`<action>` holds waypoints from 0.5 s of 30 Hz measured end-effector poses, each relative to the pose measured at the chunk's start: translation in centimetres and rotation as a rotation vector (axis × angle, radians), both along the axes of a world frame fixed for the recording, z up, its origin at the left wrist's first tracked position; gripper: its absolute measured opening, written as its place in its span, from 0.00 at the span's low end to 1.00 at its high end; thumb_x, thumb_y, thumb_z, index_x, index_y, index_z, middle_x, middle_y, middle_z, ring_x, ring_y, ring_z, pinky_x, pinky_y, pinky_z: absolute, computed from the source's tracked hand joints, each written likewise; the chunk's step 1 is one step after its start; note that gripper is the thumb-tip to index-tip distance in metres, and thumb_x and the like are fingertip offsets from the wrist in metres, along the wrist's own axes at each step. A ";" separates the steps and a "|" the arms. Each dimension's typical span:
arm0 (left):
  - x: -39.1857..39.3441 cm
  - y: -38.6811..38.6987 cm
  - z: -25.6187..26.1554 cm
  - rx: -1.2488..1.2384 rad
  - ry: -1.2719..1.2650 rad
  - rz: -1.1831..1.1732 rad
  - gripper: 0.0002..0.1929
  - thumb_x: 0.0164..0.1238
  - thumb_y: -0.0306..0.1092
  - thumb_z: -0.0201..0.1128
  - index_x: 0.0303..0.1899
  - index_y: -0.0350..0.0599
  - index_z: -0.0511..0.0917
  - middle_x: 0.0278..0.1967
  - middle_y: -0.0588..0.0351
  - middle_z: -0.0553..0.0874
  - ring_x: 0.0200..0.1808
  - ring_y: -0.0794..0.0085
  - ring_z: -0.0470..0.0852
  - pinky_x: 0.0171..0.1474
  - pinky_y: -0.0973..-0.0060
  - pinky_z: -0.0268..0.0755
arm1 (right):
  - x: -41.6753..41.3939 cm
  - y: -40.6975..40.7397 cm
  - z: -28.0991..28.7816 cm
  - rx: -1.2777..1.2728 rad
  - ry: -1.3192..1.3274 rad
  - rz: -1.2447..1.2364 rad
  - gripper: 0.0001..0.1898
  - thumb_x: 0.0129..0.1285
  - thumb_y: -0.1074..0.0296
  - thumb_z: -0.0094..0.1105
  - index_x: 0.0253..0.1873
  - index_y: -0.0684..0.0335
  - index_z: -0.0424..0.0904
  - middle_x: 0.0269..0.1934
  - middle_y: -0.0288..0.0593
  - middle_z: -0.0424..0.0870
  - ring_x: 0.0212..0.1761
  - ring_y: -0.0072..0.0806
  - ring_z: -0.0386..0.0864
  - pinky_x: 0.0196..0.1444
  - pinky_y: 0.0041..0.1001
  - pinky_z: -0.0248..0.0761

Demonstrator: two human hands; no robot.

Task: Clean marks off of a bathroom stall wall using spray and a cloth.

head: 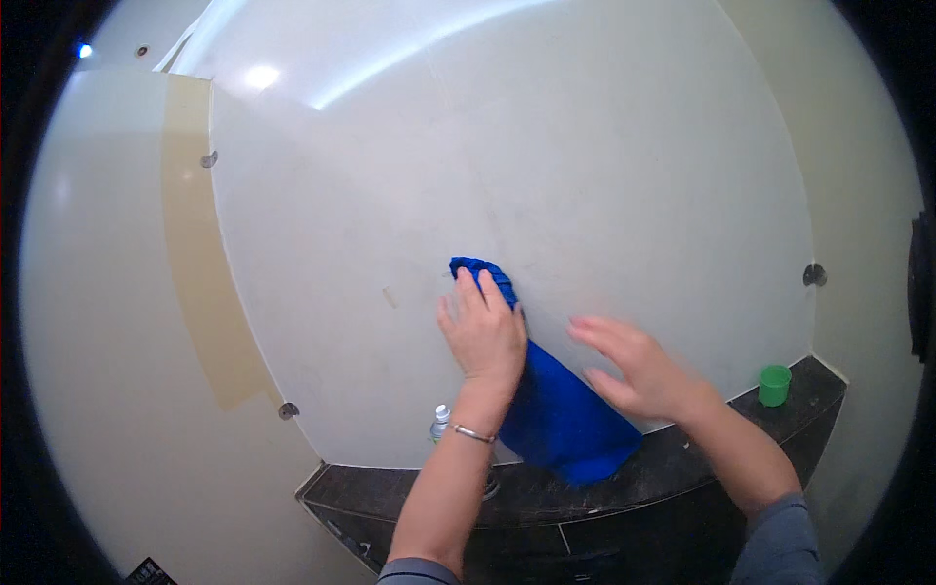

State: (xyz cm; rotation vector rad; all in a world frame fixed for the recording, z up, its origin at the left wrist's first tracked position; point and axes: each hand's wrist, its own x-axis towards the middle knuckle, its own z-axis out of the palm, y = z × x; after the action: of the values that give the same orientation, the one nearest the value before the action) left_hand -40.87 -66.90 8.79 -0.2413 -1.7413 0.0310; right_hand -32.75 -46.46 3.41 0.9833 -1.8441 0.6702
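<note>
My left hand (482, 333) presses the bunched top of a blue cloth (567, 417) against a large glossy pale panel (621, 183). The rest of the cloth hangs down from that hand, its lower end in front of a dark stone ledge (387, 486). To the right of the cloth, my right hand (640, 365) is slightly blurred, with fingers apart and nothing in it. A silver bangle (474, 433) circles the left wrist. Partly hidden behind the left forearm is a clear plastic bottle (439, 424) with a white cap.
A green cup (774, 386) stands toward the ledge's right end. Round clips (289, 411) sit along the panel's side edges. Beige side walls (124, 329) flank the panel, the left one bearing a tan strip (194, 241). A dark object (918, 289) shows at the far right.
</note>
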 end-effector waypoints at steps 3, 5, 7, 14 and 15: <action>0.4 -1.6 0.6 -0.046 0.073 0.048 0.31 0.65 0.43 0.72 0.67 0.43 0.74 0.69 0.44 0.77 0.66 0.62 0.79 0.74 0.47 0.55 | 5.0 3.3 -4.7 0.081 0.004 -0.090 0.25 0.59 0.72 0.68 0.63 0.65 0.78 0.62 0.56 0.80 0.60 0.50 0.81 0.63 0.42 0.76; -0.1 -2.7 1.8 -0.036 0.144 0.087 0.28 0.65 0.41 0.71 0.65 0.42 0.76 0.66 0.44 0.79 0.64 0.60 0.80 0.73 0.47 0.56 | 7.0 5.3 -7.8 0.031 -0.031 -0.137 0.22 0.56 0.73 0.69 0.57 0.66 0.81 0.59 0.54 0.82 0.54 0.49 0.83 0.57 0.42 0.79; -0.2 -2.7 2.2 -0.030 0.177 0.107 0.27 0.66 0.40 0.70 0.63 0.42 0.77 0.65 0.43 0.81 0.63 0.59 0.81 0.73 0.47 0.57 | 8.8 8.2 -11.3 -0.079 -0.072 -0.230 0.20 0.52 0.74 0.69 0.53 0.66 0.83 0.55 0.53 0.84 0.52 0.49 0.84 0.54 0.42 0.80; 0.7 -2.7 -1.6 -0.047 0.150 0.057 0.25 0.65 0.37 0.69 0.62 0.39 0.79 0.60 0.41 0.82 0.58 0.51 0.81 0.67 0.52 0.64 | 11.7 14.5 -19.0 -0.370 0.047 -0.415 0.14 0.49 0.76 0.61 0.44 0.69 0.79 0.42 0.54 0.84 0.40 0.50 0.81 0.46 0.43 0.75; 0.3 -2.9 -0.8 -0.041 0.158 0.068 0.25 0.65 0.37 0.69 0.62 0.39 0.79 0.60 0.41 0.82 0.58 0.51 0.81 0.67 0.52 0.64 | 11.5 15.1 -19.5 -0.375 0.068 -0.437 0.14 0.49 0.75 0.60 0.44 0.69 0.79 0.41 0.54 0.83 0.40 0.50 0.80 0.45 0.43 0.74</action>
State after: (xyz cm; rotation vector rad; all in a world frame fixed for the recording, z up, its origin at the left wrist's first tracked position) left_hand -40.61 -69.75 7.99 -0.2043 -1.5919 0.1324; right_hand -21.26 -31.41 -16.10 0.3387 -1.7119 0.6672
